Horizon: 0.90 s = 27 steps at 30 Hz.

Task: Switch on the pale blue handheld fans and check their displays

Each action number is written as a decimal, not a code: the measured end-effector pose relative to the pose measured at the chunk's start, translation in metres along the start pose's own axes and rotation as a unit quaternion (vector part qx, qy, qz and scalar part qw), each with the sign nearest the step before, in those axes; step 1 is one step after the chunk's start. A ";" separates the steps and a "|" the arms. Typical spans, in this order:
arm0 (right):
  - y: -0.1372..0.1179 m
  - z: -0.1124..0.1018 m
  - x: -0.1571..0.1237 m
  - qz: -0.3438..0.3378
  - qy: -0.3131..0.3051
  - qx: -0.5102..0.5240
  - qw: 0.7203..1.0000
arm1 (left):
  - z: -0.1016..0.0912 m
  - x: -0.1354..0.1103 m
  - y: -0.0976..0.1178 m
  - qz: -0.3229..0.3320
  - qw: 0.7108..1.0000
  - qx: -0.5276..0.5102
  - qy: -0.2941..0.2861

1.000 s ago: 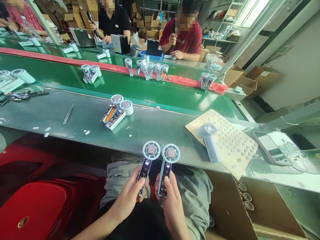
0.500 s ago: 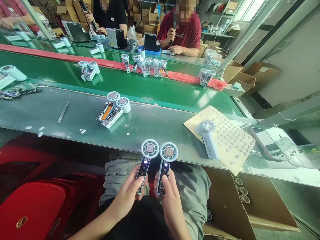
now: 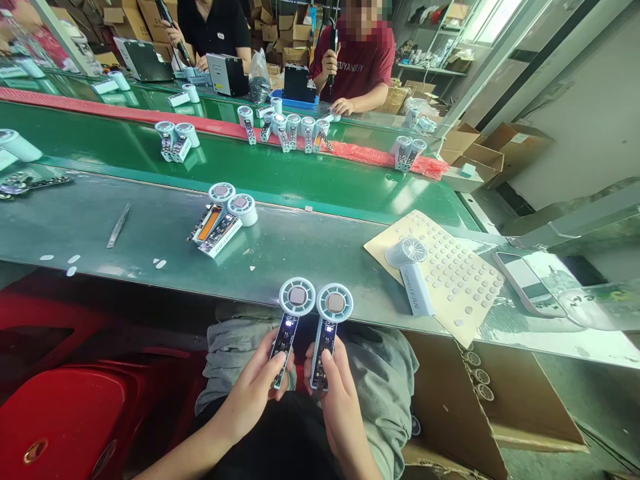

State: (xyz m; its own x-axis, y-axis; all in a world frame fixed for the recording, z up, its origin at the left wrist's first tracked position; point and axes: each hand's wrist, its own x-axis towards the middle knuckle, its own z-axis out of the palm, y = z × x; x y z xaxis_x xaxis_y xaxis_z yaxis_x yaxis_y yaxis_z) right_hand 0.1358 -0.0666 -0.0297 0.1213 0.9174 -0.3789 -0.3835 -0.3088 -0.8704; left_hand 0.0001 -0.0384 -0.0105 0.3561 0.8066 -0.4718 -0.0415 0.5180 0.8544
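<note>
My left hand (image 3: 255, 393) grips the handle of a small white handheld fan (image 3: 291, 320) with its circuit board exposed and lit. My right hand (image 3: 337, 400) grips a second such fan (image 3: 330, 327) beside it. Both fans stand upright over my lap, heads at the near edge of the worktable (image 3: 150, 233). Both thumbs rest on the boards.
Two more open fans (image 3: 223, 213) lie on the table, with tweezers (image 3: 119, 225) to the left. A closed white fan (image 3: 410, 273) lies on a dotted sticker sheet (image 3: 460, 280) at right. The green conveyor (image 3: 280, 173) carries several fans. Two people work across it. A cardboard box (image 3: 465, 400) stands lower right.
The fans and my hands keep their pose; the view has shifted slightly, and the person in red across the conveyor has raised a tool.
</note>
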 end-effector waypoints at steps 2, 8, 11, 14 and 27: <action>-0.001 0.000 0.001 -0.002 0.003 0.000 1.000 | 0.000 0.000 0.001 0.004 1.000 0.003 -0.002; -0.005 0.000 0.001 -0.011 0.017 -0.023 1.000 | 0.000 0.000 -0.001 0.001 1.000 0.000 0.000; -0.012 -0.003 0.000 0.030 -0.004 0.016 0.999 | 0.000 0.000 0.004 -0.021 1.000 -0.008 0.011; -0.029 -0.009 -0.001 0.067 -0.032 0.077 0.994 | 0.000 -0.002 0.017 -0.058 0.998 -0.014 0.020; -0.050 -0.015 -0.019 0.122 0.005 0.048 0.991 | -0.007 -0.017 0.025 -0.090 0.986 -0.019 0.140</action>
